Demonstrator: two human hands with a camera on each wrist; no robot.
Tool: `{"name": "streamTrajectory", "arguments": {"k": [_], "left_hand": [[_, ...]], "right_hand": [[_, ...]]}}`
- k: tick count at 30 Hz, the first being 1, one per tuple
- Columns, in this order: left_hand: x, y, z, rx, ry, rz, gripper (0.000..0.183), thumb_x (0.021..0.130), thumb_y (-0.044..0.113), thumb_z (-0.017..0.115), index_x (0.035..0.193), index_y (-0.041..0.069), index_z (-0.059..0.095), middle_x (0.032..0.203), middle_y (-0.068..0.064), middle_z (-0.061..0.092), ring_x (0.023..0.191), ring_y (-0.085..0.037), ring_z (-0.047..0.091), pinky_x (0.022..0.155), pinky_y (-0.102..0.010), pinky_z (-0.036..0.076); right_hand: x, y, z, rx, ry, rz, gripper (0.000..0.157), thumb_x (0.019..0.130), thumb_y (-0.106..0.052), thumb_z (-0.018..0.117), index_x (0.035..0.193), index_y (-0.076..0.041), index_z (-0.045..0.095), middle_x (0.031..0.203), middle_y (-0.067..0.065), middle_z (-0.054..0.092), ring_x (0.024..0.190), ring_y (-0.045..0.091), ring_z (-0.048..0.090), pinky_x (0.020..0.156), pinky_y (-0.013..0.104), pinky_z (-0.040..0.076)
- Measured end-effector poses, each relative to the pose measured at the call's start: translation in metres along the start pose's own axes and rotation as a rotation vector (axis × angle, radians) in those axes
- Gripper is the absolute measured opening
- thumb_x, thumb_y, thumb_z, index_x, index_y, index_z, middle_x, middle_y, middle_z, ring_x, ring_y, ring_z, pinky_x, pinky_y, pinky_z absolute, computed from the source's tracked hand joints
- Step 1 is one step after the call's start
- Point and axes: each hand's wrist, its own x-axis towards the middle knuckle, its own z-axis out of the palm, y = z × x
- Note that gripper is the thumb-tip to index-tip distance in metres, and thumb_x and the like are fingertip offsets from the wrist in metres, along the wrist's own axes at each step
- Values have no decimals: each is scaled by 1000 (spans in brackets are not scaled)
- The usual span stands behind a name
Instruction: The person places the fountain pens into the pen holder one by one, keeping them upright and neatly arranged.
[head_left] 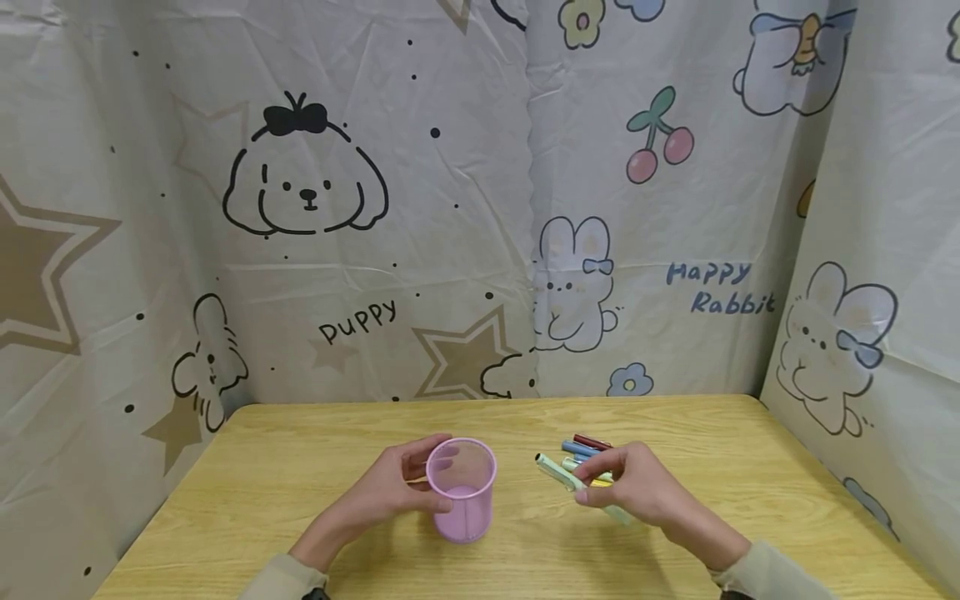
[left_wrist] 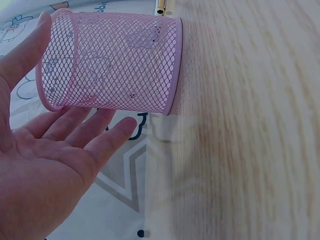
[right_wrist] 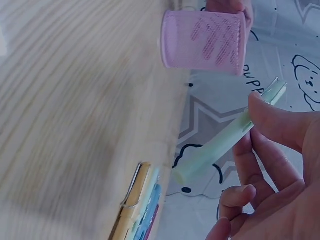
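A pink mesh pen holder (head_left: 465, 521) stands upright on the table, its round mouth facing up. My left hand (head_left: 386, 483) holds it from the left side, with the thumb and fingers around its upper part; in the left wrist view the thumb lies at the rim. To the right, my right hand (head_left: 637, 487) pinches a light green pen (right_wrist: 220, 142) between thumb and fingers, tilted and raised above the table. Below that hand lie several pens, among them a dark red pen (head_left: 591, 441), a blue pen (head_left: 576, 447) and a yellow pen (right_wrist: 132, 200), partly hidden by the hand.
The wooden table (head_left: 300, 450) has light yellow grain. A printed curtain (head_left: 450, 208) with puppy and rabbit drawings hangs behind it and along both sides. The loose pens lie close together to the right of the pen holder.
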Motion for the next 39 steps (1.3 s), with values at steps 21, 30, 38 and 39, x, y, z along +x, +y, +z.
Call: {"name": "streamTrajectory", "arguments": {"k": [21,30,38,39], "left_hand": [[3,-3,-1,-38,-4,13,86,84,2,87,155,-11,40,148,-29,55,137,-47,51,115,-53,42],[2,-4,-1,-51,-2,13,86,84,2,87,155,-11,40,149,-30,53,137,-48,51,113,-51,44],[1,-2,-2,-49,5,8,87,83,2,88,154,-12,40,149,-30,53,137,-47,51,113,-49,45],[1,-2,-2,-49,8,5,87,83,2,88,154,-12,40,149,-30,53,137,-47,52,112,-49,46]], "right_hand": [[14,-40,7,92,-11,-50,20,86,-15,88,104,-6,83,109,6,75,89,22,61,76,37,53],[22,-57,15,130,3,-64,30,86,-17,89,112,-5,82,109,5,77,91,22,58,77,36,52],[27,-70,21,136,31,-54,33,84,-20,90,113,-6,82,109,4,77,107,24,57,85,35,48],[28,-71,21,139,33,-57,33,84,-20,90,113,-6,82,109,4,77,109,25,57,85,36,48]]}}
